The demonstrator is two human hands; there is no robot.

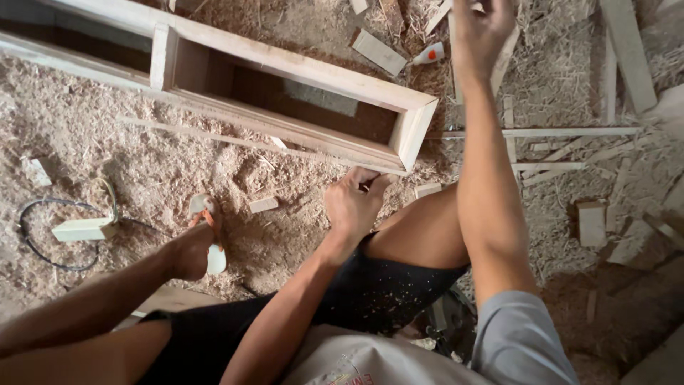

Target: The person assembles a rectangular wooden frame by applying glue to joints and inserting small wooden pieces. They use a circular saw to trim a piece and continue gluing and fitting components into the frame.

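Down by the long wooden frame, the left hand is curled tight on a thin wood strip lying along the frame's near side. Past the frame's end, the right hand hangs open, fingers loose, beside a small glue bottle.

Glue bottle behind wooden frame — cable far left.

Sawdust-covered floor all round. Black cable loop at 9 o'clock, pale wood block on it. Small glue bottle at 12. Offcut block at 3, thin strips above it.
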